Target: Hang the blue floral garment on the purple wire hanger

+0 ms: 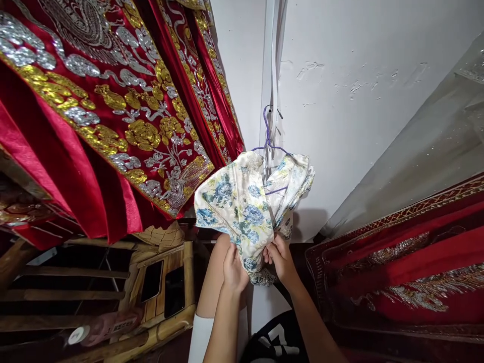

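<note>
A cream garment printed with blue and yellow flowers (242, 201) hangs on a purple wire hanger (267, 132) hooked on a white vertical pipe (273, 60) against the wall. My left hand (233, 269) is closed on the bunched lower part of the garment from the left. From the right, my right hand (279, 258) pinches the same bunch of cloth. Both hands meet just under the hanger, at the middle of the view.
Red garments with gold and silver embroidery (98, 111) hang at the upper left. Another red embroidered garment under clear plastic (408, 262) lies at the right. A bamboo stool (166, 287) and a pink bottle (102, 327) are at the lower left. White wall (359, 101) behind.
</note>
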The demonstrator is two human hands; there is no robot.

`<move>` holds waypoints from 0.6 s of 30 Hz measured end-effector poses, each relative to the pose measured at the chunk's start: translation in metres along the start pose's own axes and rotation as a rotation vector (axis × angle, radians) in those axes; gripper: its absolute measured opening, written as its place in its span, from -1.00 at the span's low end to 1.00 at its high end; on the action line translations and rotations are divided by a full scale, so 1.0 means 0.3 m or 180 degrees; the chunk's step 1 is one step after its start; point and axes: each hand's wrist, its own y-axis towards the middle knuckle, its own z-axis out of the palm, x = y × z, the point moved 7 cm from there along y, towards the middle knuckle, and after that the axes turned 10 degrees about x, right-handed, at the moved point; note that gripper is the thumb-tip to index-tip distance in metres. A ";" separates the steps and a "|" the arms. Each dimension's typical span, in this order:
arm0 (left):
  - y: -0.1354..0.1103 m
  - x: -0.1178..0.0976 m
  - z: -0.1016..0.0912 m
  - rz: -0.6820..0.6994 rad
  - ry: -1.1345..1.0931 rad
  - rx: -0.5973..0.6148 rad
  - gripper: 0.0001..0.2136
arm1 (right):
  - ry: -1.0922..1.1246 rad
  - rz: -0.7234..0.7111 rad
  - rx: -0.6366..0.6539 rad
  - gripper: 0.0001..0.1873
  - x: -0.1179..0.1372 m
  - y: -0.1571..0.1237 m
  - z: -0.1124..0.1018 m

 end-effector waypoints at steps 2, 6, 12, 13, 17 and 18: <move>-0.001 -0.011 -0.018 0.0067 0.0200 -0.0105 -0.46 | -0.0063 0.0000 -0.0069 -0.70 0.011 -0.007 -0.018; -0.020 -0.075 -0.088 0.0800 0.1388 -0.1076 -0.52 | 0.0177 0.0083 -0.0526 -0.65 0.006 -0.031 -0.086; -0.086 -0.096 -0.028 0.2057 0.2819 -0.1373 -0.66 | 0.0957 0.0195 -0.1036 -0.73 -0.017 -0.052 -0.104; -0.072 -0.073 0.004 0.1928 0.3084 -0.1030 -0.70 | 0.0933 0.0227 -0.0986 -0.73 -0.017 -0.051 -0.092; -0.024 0.030 0.088 0.1237 0.3578 0.0045 -0.80 | 0.0463 0.0462 -0.0467 -0.70 -0.019 -0.040 -0.029; -0.020 0.040 0.096 0.1200 0.3575 0.0116 -0.84 | 0.0344 0.0499 -0.0369 -0.70 -0.017 -0.036 -0.019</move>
